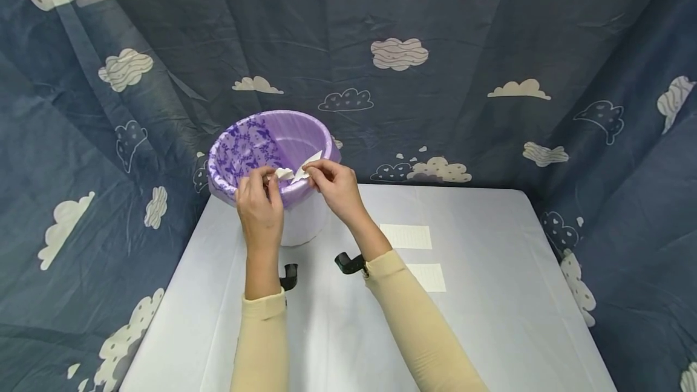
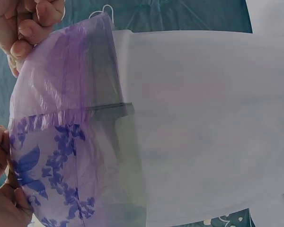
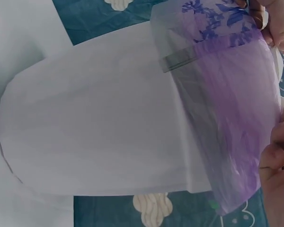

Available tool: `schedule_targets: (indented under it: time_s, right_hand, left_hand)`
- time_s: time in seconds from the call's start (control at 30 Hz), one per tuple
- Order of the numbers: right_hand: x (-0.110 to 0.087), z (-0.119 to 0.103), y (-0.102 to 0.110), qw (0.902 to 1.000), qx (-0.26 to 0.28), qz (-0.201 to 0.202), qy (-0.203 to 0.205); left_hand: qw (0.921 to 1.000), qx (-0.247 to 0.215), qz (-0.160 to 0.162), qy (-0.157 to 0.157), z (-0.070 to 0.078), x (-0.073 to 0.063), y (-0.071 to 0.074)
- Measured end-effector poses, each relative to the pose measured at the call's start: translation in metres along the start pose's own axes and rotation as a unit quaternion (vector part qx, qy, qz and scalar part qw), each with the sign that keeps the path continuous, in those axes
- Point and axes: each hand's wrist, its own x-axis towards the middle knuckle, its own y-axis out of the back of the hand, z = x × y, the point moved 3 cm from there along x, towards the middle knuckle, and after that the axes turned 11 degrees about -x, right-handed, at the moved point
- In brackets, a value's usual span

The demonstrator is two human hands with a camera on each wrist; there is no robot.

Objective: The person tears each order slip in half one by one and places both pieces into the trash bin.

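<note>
A small white scrap of paper (image 1: 284, 174) is pinched between the thumb and fingers of the left hand (image 1: 258, 204). Just beside it, a longer white paper piece (image 1: 304, 169) is pinched at the fingertips of the right hand (image 1: 337, 189), with one pointed end directed up and away from the person. Both papers are held over the near rim of the bin (image 1: 298, 221); whether they are joined or fully torn apart cannot be told for certain at this size.

The bin is white, lined with a purple bag (image 1: 302, 132) that is folded over its rim and patterned with dark blue flowers on the left part. It is placed at the far left corner of the white table (image 1: 501, 319). Right of the table's middle, two white sheets are laid one behind the other: the farther sheet (image 1: 405, 236) and the nearer sheet (image 1: 431, 278), whose left end is covered by the right sleeve (image 1: 422, 319).

The bin's floor is hidden from the head view. In both wrist views the hands are cut off by the frame edges, and much of each picture is filled by the bin's side. A dark blue curtain (image 1: 327, 29) with pale clouds is hung behind.
</note>
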Motion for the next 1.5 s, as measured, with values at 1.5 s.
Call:
schedule_targets:
  time_s: [1.5]
  right_hand:
    - [-0.092, 0.073, 0.078, 0.9905, -0.026, 0.101, -0.09]
  left_hand:
    - [0.9813, -0.106, -0.118, -0.11, 0.023, -0.076, -0.056]
